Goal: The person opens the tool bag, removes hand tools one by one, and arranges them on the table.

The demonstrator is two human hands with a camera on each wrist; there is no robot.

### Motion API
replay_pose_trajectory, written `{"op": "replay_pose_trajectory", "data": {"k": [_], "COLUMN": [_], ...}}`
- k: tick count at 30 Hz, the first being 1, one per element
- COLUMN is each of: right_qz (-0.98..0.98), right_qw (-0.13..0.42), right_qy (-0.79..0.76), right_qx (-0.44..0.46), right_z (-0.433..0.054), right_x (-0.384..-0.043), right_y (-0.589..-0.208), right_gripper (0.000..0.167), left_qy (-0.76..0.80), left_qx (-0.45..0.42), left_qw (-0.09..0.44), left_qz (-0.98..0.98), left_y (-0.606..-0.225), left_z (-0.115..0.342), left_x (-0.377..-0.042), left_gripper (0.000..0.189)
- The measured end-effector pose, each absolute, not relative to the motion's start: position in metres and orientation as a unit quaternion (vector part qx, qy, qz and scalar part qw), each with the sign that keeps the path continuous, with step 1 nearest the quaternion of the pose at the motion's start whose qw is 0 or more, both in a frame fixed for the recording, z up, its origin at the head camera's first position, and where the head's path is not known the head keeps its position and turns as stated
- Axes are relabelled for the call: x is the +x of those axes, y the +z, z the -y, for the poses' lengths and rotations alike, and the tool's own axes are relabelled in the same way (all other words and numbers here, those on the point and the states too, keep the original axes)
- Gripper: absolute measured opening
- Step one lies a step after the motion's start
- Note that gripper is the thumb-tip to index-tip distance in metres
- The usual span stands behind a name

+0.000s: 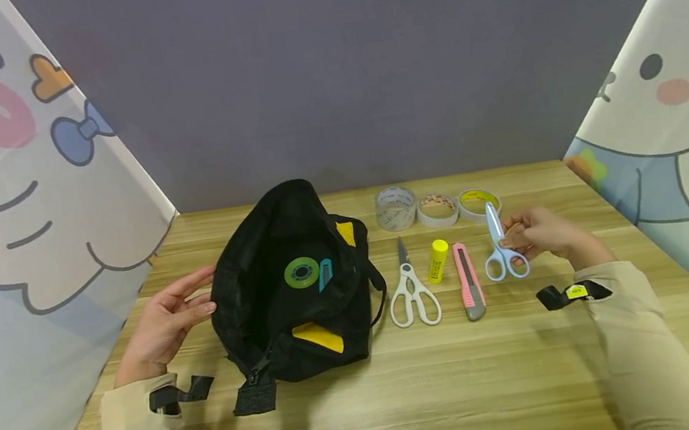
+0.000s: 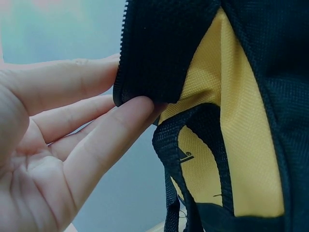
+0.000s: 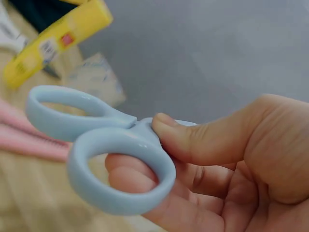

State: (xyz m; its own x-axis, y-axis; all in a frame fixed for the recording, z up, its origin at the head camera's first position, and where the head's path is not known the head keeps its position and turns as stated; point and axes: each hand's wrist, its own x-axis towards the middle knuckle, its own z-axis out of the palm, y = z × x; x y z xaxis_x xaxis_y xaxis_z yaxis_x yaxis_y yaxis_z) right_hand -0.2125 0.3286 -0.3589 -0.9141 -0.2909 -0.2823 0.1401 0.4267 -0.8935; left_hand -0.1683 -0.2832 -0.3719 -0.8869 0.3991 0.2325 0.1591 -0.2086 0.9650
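Note:
A black bag (image 1: 358, 322) with yellow patches lies with its mouth wide, showing a green tape roll (image 1: 301, 273) and a small teal cutter (image 1: 325, 274) inside. My left hand (image 1: 166, 326) pinches the zippered edge of the bag's opening. The left wrist view shows thumb and fingers on either side of that edge (image 2: 145, 72). On the right, my right hand (image 1: 540, 236) grips light blue scissors (image 1: 507, 259) near their pivot, between thumb and fingers. In the right wrist view the scissors' loops (image 3: 120, 169) face the camera; the blades are mostly hidden.
Left of the blue scissors lie a pink utility knife (image 1: 469, 282), a yellow glue stick (image 1: 438, 261) and white-handled scissors (image 1: 412, 293). Behind them stand a wide clear tape roll (image 1: 396, 209), a narrower roll (image 1: 438, 211) and a yellow-cored roll (image 1: 471, 211). Printed panels flank the wooden table (image 1: 460, 396).

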Motion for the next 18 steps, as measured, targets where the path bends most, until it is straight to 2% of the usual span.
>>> {"op": "replay_pose_trajectory", "data": {"k": [11, 18], "right_qz": [-0.789, -0.837], "right_qw": [0.300, 0.289], "right_qy": [-0.536, -0.464], "right_qx": [-0.003, 0.028], "right_z": [-0.345, -0.340], "right_x": [-0.219, -0.219], "right_y": [-0.408, -0.411], "right_gripper": [0.018, 0.014], "left_qy": [0.749, 0.746], "left_qx": [0.230, 0.229], "left_qw": [0.081, 0.079], "left_qz": [-0.617, -0.620], "left_y": [-0.373, -0.372], "left_z": [0.282, 0.283], "left_x": [-0.170, -0.170], "left_gripper": [0.056, 0.056]}}
